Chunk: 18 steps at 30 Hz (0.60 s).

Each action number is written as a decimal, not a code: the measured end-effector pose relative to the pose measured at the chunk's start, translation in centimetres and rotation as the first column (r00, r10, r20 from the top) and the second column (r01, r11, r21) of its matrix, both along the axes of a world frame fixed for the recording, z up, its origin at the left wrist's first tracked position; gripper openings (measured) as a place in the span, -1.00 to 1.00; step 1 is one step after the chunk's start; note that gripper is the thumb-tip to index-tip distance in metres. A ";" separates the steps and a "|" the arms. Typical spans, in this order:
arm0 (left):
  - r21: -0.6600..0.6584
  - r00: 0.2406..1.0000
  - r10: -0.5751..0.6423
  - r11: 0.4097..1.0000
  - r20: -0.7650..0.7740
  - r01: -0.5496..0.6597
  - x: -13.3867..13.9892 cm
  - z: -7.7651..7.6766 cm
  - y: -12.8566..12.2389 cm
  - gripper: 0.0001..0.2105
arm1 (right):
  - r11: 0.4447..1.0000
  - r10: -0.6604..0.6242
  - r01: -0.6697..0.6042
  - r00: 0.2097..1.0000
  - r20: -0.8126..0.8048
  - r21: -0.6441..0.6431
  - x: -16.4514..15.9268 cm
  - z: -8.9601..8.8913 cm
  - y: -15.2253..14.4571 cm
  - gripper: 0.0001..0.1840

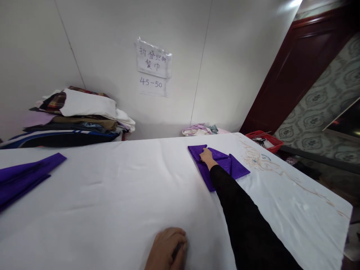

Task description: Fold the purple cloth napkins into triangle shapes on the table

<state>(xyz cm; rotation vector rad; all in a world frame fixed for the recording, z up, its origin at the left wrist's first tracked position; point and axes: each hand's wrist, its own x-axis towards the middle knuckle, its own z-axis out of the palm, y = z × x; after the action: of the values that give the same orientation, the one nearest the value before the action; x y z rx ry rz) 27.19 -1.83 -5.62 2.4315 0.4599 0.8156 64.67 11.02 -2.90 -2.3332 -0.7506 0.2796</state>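
Observation:
A folded purple napkin lies on the white tablecloth, right of the middle. My right hand, in a black sleeve, reaches out to its upper left part, fingers closed on the cloth there. The forearm hides some of the napkin's near side. Low in the middle, my left hand rests by the tablecloth with its fingers loosely curled; nothing shows in it. Another purple cloth, in long folds, sits at the left edge and is partly out of view.
A tall stack of folded clothes stands behind the table at left. Small crumpled fabrics lie against the wall. Beyond the table's right corner is a red basket. A handwritten paper sign hangs on the wall.

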 end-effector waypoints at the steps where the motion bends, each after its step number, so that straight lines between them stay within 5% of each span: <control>1: 0.000 1.000 0.004 1.000 0.005 -0.004 0.0 0.0 0.0 -0.91 | 1.000 0.000 0.000 1.000 0.021 -0.018 0.0 0.0 0.0 -0.56; 11: 0.018 1.000 -0.014 1.000 -0.003 0.014 0.2 -0.4 0.3 -0.90 | 0.990 0.023 0.009 0.975 0.222 -0.140 -1.8 1.2 -1.0 -0.50; 18: 0.036 1.000 -0.024 0.999 -0.004 0.024 0.0 -0.5 0.3 -0.89 | 0.962 0.239 -0.179 0.916 0.322 -0.204 -4.8 1.5 -2.7 -0.75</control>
<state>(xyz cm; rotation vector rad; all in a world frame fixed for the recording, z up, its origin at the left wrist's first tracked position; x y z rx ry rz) 27.23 -1.56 -6.12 2.4675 0.4196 0.8164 59.85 8.36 -1.37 -2.4978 -1.1956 0.0248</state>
